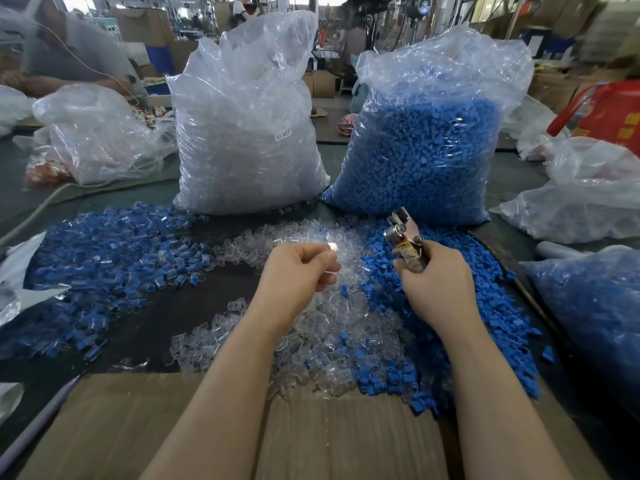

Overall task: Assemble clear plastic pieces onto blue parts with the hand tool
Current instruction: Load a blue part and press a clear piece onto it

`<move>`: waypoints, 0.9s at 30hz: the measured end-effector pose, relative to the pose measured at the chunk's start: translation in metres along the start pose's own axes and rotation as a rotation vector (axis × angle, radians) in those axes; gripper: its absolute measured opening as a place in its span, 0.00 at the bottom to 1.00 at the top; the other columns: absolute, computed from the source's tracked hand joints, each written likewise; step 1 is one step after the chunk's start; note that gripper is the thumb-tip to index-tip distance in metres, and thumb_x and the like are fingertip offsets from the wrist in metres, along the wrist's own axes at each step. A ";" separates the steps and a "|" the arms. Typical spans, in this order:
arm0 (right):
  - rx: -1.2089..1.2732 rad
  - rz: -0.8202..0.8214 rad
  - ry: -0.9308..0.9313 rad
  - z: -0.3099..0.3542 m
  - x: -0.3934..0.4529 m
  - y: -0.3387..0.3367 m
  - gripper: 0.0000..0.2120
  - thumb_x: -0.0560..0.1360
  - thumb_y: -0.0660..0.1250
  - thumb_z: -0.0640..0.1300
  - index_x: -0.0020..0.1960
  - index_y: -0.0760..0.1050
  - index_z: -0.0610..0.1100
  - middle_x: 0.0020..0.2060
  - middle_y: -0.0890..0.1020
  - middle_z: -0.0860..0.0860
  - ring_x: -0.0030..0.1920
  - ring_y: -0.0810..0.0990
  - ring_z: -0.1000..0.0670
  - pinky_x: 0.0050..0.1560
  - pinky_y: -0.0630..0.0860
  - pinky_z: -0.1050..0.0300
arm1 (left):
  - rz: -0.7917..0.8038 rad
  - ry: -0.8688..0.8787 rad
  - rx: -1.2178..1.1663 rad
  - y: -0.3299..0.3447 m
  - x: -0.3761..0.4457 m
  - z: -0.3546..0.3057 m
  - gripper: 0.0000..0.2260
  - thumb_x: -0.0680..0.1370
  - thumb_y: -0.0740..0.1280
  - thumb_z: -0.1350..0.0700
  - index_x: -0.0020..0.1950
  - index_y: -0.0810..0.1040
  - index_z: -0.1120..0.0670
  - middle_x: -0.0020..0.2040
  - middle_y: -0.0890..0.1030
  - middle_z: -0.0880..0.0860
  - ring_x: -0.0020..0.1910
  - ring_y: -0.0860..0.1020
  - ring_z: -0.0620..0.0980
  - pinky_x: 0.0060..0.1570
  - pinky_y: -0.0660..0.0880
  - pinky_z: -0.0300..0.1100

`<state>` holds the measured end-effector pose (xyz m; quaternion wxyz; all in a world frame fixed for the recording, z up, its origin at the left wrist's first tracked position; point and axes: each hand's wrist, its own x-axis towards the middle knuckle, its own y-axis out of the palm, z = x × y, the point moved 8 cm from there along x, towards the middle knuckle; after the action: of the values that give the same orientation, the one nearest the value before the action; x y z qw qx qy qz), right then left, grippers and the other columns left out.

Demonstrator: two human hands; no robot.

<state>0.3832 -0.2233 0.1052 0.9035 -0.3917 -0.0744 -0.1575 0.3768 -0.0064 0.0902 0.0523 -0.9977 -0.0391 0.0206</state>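
The left hand (304,268) pinches 1 tiny clear piece (331,247) at 9 o'clock of the tool (405,237) gripped by the right hand (433,278), and I think it could slip into the clear pile (311,323).

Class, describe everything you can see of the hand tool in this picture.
The hand tool is plier-like, of shiny silver metal, with a round roller-like part and a squarish head at its top. Its handles look wrapped in worn brownish tape. It tilts up and to the left, above the loose blue parts. The right hand grips its handles; nothing else touches it.
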 end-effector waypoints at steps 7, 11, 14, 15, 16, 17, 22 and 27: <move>0.008 -0.107 -0.018 0.010 -0.004 -0.008 0.09 0.73 0.73 0.51 0.49 0.80 0.48 0.39 0.82 0.51 0.43 0.79 0.45 0.43 0.75 0.51 | 0.007 -0.007 -0.051 0.010 -0.002 0.000 0.07 0.82 0.64 0.57 0.57 0.79 0.56 0.42 0.86 0.53 0.36 0.82 0.45 0.39 0.80 0.38; 0.040 -0.142 -0.035 0.014 -0.007 -0.010 0.07 0.72 0.74 0.51 0.47 0.79 0.49 0.37 0.80 0.53 0.42 0.78 0.46 0.43 0.74 0.51 | -0.024 0.007 -0.095 0.009 -0.003 -0.003 0.05 0.82 0.65 0.57 0.49 0.80 0.53 0.39 0.86 0.53 0.34 0.82 0.45 0.38 0.80 0.38; 0.067 -0.120 -0.067 0.018 -0.008 -0.008 0.07 0.73 0.73 0.51 0.43 0.78 0.49 0.34 0.81 0.54 0.38 0.78 0.47 0.40 0.75 0.51 | -0.066 0.018 -0.105 0.006 -0.004 -0.003 0.04 0.80 0.68 0.56 0.47 0.82 0.53 0.38 0.86 0.52 0.34 0.83 0.45 0.35 0.78 0.36; 0.089 -0.103 -0.080 0.019 -0.008 -0.006 0.06 0.73 0.73 0.50 0.43 0.78 0.49 0.33 0.80 0.55 0.37 0.78 0.49 0.39 0.74 0.51 | -0.086 0.021 -0.108 0.004 -0.004 -0.004 0.04 0.79 0.69 0.56 0.46 0.83 0.53 0.37 0.86 0.52 0.34 0.83 0.46 0.35 0.78 0.36; 0.115 -0.084 -0.092 0.020 -0.009 -0.005 0.05 0.73 0.72 0.49 0.42 0.78 0.50 0.32 0.80 0.55 0.35 0.77 0.50 0.37 0.74 0.52 | -0.107 0.024 -0.113 0.002 -0.005 -0.004 0.04 0.78 0.71 0.56 0.44 0.83 0.53 0.37 0.86 0.52 0.34 0.83 0.46 0.35 0.78 0.36; 0.141 -0.066 -0.102 0.021 -0.009 -0.003 0.04 0.74 0.72 0.48 0.42 0.78 0.50 0.31 0.79 0.56 0.34 0.77 0.51 0.35 0.73 0.53 | -0.128 0.028 -0.118 0.001 -0.005 -0.005 0.04 0.77 0.72 0.56 0.43 0.84 0.53 0.36 0.86 0.52 0.34 0.83 0.46 0.35 0.78 0.37; 0.256 -0.027 -0.123 0.023 -0.008 -0.001 0.02 0.75 0.71 0.46 0.45 0.81 0.48 0.33 0.82 0.54 0.34 0.79 0.51 0.38 0.78 0.48 | -0.207 0.051 -0.165 -0.004 -0.008 -0.007 0.05 0.74 0.75 0.55 0.41 0.85 0.55 0.35 0.85 0.52 0.34 0.84 0.45 0.32 0.76 0.33; 0.299 -0.044 -0.139 0.029 -0.010 0.000 0.06 0.73 0.73 0.49 0.40 0.78 0.52 0.31 0.81 0.58 0.36 0.79 0.56 0.38 0.77 0.53 | -0.203 0.048 -0.211 0.001 -0.009 -0.008 0.04 0.73 0.75 0.57 0.42 0.84 0.57 0.35 0.85 0.53 0.32 0.83 0.44 0.33 0.77 0.33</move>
<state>0.3738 -0.2001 0.1230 0.9407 -0.2610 -0.1680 -0.1368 0.3685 -0.0089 0.0982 -0.0501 -0.9887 -0.1407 -0.0131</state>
